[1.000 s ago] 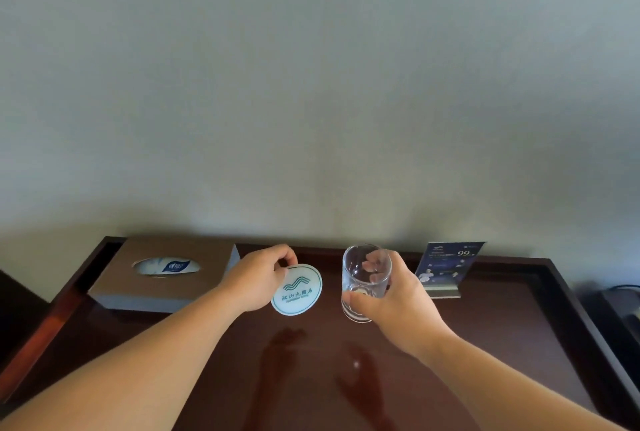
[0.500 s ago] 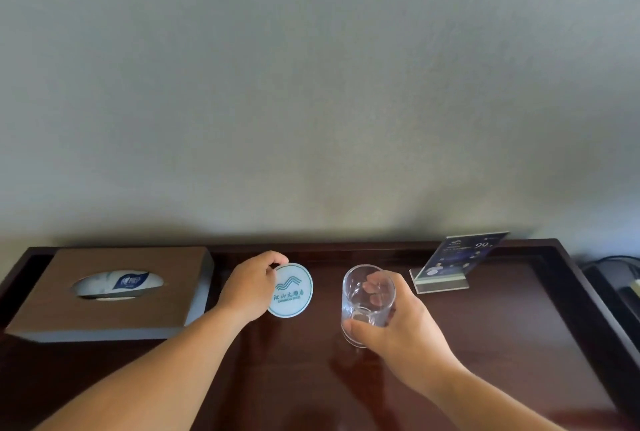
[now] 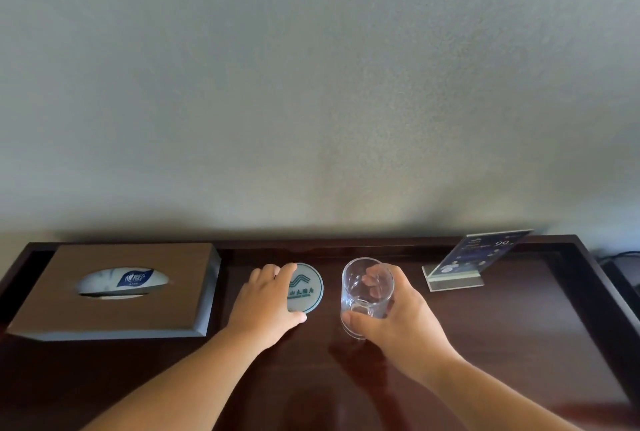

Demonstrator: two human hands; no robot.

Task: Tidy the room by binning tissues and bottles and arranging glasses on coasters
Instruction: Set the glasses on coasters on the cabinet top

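Brown tissue box (image 3: pixel 114 292) sits far left. My left grip (image 3: pixel 266 302) pinches the round white coaster (image 3: pixel 306 287) by its rim. It was tipped up before, and now it lies flat on the dark, shiny bench (image 3: pixel 519 344). Just right of it, my right grip (image 3: pixel 401 319) wraps the clear, smooth glass (image 3: pixel 367 292), upright and low like before. A see-through card stand (image 3: pixel 467 264) leans far right.

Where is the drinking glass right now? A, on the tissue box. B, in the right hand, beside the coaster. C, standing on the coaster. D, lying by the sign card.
B: the right hand grips the glass to the right of the coaster, which the left hand holds.
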